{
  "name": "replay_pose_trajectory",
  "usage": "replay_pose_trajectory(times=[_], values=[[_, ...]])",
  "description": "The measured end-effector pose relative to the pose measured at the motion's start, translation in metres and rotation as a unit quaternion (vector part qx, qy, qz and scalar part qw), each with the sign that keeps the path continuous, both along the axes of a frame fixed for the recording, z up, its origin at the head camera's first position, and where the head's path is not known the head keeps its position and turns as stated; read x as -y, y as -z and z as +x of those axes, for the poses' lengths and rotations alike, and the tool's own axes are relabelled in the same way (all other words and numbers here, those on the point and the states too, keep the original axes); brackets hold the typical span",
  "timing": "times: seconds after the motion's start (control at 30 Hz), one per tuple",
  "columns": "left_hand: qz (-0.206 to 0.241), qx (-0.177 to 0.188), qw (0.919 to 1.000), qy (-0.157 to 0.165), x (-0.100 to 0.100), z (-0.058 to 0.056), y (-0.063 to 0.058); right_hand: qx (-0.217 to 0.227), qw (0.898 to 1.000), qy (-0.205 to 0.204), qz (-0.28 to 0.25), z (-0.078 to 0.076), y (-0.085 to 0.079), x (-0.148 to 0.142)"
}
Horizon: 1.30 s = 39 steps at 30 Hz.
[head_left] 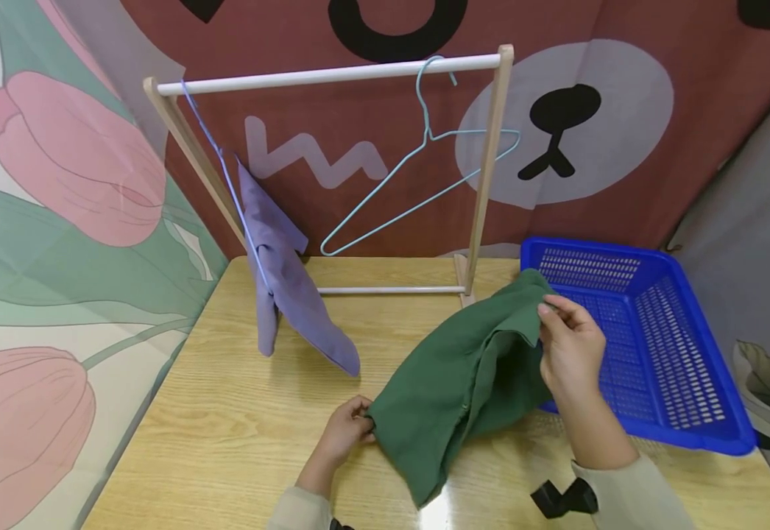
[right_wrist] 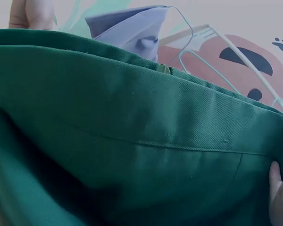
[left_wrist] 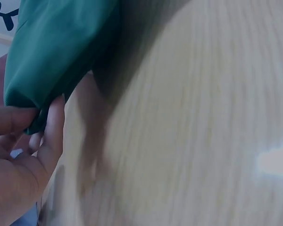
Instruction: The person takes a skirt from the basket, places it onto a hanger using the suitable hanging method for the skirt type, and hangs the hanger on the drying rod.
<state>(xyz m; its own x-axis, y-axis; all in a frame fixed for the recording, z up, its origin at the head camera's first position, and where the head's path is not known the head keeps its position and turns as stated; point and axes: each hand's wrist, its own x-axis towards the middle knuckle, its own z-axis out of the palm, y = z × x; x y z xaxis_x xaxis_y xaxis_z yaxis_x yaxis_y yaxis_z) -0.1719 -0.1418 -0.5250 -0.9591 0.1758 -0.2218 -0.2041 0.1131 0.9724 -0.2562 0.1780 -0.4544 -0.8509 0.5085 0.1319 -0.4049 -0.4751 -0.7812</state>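
Observation:
A green cloth garment is stretched between both hands over the front of the table. My left hand pinches its left corner between thumb and fingers; the pinched fold shows close in the left wrist view. At the upper right, my right hand grips the garment's edge by thumb and fingers. A dark opening faces the front between its layers. In the right wrist view a wide band of the green garment has a stitched seam and a small metal piece at its top edge.
A wooden rack with a white rod stands at the back. A light blue hanger hangs there bare; a purple hanger at left carries a purple garment. The blue basket sits at right, beside my right hand.

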Motion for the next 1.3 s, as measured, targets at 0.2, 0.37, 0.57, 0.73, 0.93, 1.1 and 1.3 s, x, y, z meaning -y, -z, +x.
replay_pose_trajectory(times=[0.2, 0.37, 0.57, 0.73, 0.93, 1.1, 1.3], values=[[-0.014, 0.018, 0.9981, 0.057, 0.008, 0.007, 0.007, -0.027, 0.997, -0.071, -0.011, 0.002, -0.024, 0.023], [-0.091, -0.016, 0.9945, 0.048, 0.011, 0.004, 0.004, -0.015, 0.995, -0.094, 0.015, -0.023, 0.011, 0.019], [-0.149, -0.044, 0.9863, 0.055, 0.007, -0.003, 0.001, 0.000, 0.994, -0.102, 0.038, -0.039, 0.046, 0.020], [-0.153, -0.068, 0.9836, 0.068, -0.003, -0.011, -0.006, 0.040, 0.991, -0.118, 0.044, -0.005, -0.009, 0.047], [-0.128, -0.090, 0.9837, 0.089, -0.019, -0.018, -0.021, 0.117, 0.987, -0.108, 0.036, 0.029, -0.070, 0.076], [-0.098, -0.106, 0.9843, 0.102, -0.031, -0.015, -0.054, 0.158, 0.979, -0.117, 0.052, 0.031, -0.075, 0.080], [-0.060, -0.177, 0.9802, 0.068, -0.048, -0.014, -0.089, 0.108, 0.983, -0.138, 0.064, 0.014, -0.027, 0.070]])
